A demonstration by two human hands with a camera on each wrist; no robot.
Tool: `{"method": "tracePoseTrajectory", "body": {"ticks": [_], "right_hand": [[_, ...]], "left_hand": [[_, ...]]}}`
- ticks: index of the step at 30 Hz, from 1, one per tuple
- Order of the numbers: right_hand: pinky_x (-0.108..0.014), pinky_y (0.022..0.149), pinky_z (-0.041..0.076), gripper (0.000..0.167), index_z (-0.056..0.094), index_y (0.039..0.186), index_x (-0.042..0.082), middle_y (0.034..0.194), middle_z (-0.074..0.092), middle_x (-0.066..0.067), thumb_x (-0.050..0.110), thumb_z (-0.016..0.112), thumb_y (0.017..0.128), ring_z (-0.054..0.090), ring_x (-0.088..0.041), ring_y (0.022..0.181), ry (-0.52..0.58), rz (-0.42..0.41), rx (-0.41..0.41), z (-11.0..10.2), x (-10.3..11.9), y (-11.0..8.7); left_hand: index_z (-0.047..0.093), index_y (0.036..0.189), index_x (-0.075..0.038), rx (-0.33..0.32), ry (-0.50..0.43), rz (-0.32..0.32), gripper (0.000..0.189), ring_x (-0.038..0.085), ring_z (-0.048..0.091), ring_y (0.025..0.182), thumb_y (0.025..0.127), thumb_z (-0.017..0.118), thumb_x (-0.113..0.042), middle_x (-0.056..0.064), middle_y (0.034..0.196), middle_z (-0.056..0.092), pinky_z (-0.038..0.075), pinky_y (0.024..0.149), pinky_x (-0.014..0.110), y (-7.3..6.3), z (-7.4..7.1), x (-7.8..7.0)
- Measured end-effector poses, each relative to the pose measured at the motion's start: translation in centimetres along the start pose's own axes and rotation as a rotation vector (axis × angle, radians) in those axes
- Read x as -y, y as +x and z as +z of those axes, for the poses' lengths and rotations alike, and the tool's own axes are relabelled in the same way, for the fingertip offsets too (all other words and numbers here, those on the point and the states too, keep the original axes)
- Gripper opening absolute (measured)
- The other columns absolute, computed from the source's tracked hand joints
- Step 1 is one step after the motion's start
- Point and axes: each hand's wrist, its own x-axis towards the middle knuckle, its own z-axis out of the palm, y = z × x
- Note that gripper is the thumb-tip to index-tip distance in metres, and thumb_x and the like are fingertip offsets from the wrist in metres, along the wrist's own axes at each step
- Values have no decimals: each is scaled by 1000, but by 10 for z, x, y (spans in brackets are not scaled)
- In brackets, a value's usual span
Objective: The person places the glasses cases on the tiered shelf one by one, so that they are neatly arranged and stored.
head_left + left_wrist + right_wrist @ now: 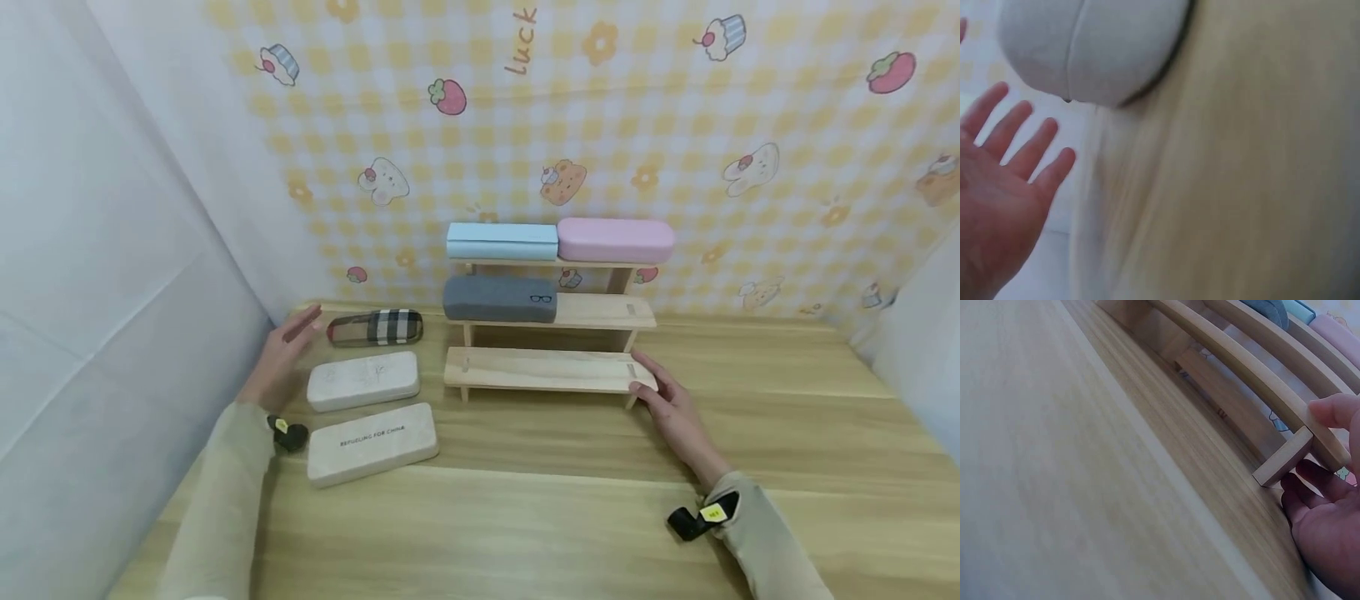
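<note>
Gripped at its lowest tier's right end by the right hand (672,410), the pale three-tier wooden stand (540,371) is parked on the wood-grain table (525,533), loaded with a boxy light-blue case (502,240), a rounded pink case (615,241) and a rounded grey case (491,300), while the left hand (279,357) is held fingers-spread near an oblong plaid case (393,327).

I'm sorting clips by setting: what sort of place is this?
Probably a tabletop filming corner: a yellow-and-white checked, printed backdrop, a creased white side sheet and a three-tier pale wooden rack on a wood-grain tabletop.
</note>
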Motion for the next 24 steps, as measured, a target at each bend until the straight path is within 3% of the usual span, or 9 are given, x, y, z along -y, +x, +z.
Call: {"method": "tracePoseTrajectory", "body": {"ticks": [4, 11, 16, 24], "right_hand": [[-9, 89, 34, 54, 35, 145, 11, 149, 27, -13, 23, 55, 95, 36, -4, 123, -3, 2, -2, -2, 1, 2], [-9, 91, 33, 54, 36, 144, 13, 150, 26, -10, 25, 56, 95, 32, -7, 128, 11, 37, 20, 4, 0, 2], [-9, 91, 32, 52, 36, 144, 13, 150, 27, -8, 23, 54, 96, 31, -7, 129, -2, 13, 4, 3, -2, 1], [-9, 91, 32, 53, 34, 145, 11, 150, 26, -10, 21, 53, 96, 30, -11, 131, -20, -3, 5, 0, -2, -1]], "left_hand": [[20, 149, -10, 16, -169, -78, 69, 25, 21, 137, 95, 51, -39, 10, 153, 17, 19, 109, 41, 7, 7, 8], [24, 148, -8, -100, -90, -85, 68, 27, 24, 136, 93, 57, -32, 15, 151, 22, 23, 108, 35, 4, 10, 23], [20, 148, -7, -40, -57, -24, 73, 30, 22, 137, 90, 63, -19, 17, 151, 19, 24, 107, 29, 15, 11, 28], [17, 148, -3, 70, 72, 13, 80, 34, 19, 137, 86, 67, -12, 21, 150, 20, 20, 109, 40, 28, 15, 30]]}}
